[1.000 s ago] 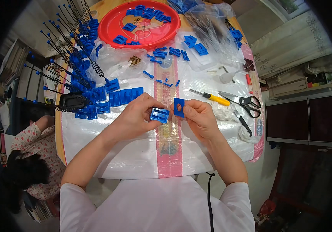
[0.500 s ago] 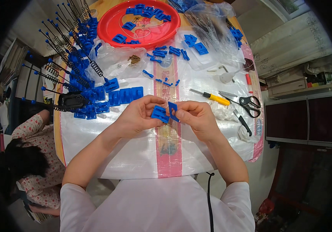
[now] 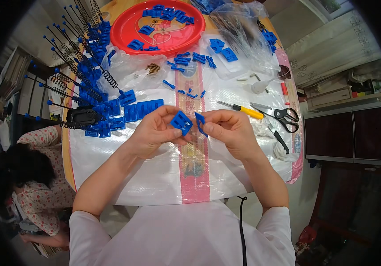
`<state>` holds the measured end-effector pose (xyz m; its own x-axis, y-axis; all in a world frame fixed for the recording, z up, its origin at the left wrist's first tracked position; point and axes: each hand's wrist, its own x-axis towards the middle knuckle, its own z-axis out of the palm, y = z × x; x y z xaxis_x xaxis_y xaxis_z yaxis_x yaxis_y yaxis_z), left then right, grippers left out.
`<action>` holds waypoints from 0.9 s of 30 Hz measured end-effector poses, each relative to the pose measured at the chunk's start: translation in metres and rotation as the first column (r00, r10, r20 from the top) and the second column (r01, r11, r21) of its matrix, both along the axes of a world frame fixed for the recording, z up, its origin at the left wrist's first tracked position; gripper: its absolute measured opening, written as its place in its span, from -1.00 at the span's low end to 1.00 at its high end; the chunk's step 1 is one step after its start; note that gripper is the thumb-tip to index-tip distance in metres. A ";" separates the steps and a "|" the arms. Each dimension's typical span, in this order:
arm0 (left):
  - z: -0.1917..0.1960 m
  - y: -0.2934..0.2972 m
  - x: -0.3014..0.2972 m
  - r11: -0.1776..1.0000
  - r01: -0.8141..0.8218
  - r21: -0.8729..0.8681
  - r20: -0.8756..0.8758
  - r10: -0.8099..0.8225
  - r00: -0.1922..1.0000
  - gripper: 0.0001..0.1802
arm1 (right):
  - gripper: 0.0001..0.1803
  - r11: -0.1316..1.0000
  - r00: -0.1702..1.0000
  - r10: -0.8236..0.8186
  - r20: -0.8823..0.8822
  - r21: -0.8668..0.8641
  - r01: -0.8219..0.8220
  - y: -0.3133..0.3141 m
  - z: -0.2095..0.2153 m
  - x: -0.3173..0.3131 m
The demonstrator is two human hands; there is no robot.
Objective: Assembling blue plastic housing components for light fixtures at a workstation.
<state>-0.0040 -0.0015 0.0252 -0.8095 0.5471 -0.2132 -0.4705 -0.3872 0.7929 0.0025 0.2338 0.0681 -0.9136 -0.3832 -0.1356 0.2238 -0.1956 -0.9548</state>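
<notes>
Left hand [image 3: 155, 131] pinches a blue square plastic frame [image 3: 181, 122]; right hand [image 3: 230, 128] holds a smaller blue piece [image 3: 200, 121] just beside it, above white sheet [image 3: 155, 173]. Screwdriver [image 3: 242, 110], scissors [image 3: 283, 117] lie right; red tray [image 3: 124, 31] behind.

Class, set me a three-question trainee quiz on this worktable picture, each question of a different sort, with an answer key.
1. True or false: the left hand pinches a blue slotted plastic piece.
2. What lies just left of the scissors? A) yellow-handled screwdriver B) hammer C) ruler
3. Fill in: the loose blue parts at the table's far end sit in a round ____ tray.

Key: 1 true; 2 A; 3 red.
</notes>
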 end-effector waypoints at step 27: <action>0.001 0.018 0.004 0.801 -0.166 0.575 0.340 -0.049 0.939 -0.61 | -0.76 0.733 0.470 0.381 -0.796 0.570 0.372 -0.014 0.064 -0.021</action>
<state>0.0003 0.0160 0.0260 -0.7872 0.6051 -0.1188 -0.6157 -0.7603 0.2071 -0.0189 0.2194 0.1317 -0.6802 -0.5524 0.4819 -0.7322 0.4803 -0.4829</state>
